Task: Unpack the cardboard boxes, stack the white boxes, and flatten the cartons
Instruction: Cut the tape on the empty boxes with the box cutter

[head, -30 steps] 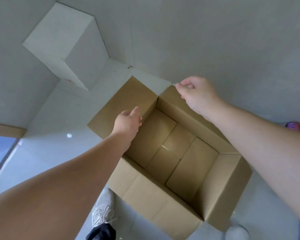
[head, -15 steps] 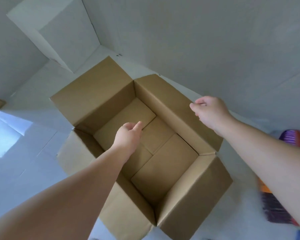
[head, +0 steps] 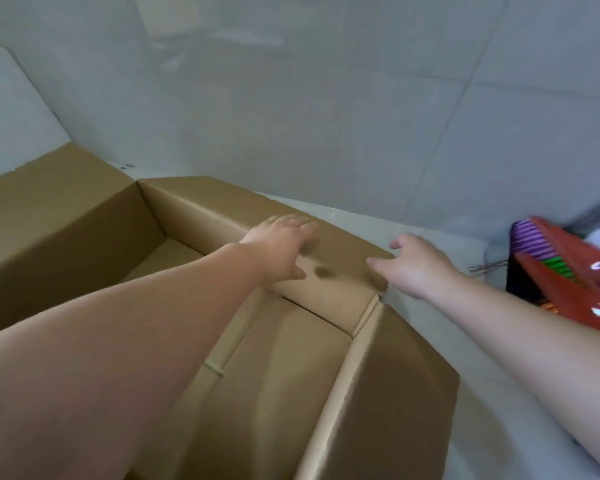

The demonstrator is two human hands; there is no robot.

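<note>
Soft, even daylight fills the scene; both hands and the red packaging (head: 568, 271) at the right edge smear with motion blur, and wide-angle distortion bends the carton's (head: 84, 220) edges.

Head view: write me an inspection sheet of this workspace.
Surface: pale tiled floor.
Job's things: open brown carton, nothing seen inside; white box at far left.
Clutter: red and purple package at right.
Hands: left hand flat on the carton's far flap; right hand, fingers spread, at that flap's corner.
Cables: nothing seen.
Surroundings: nothing seen beyond the floor.
</note>
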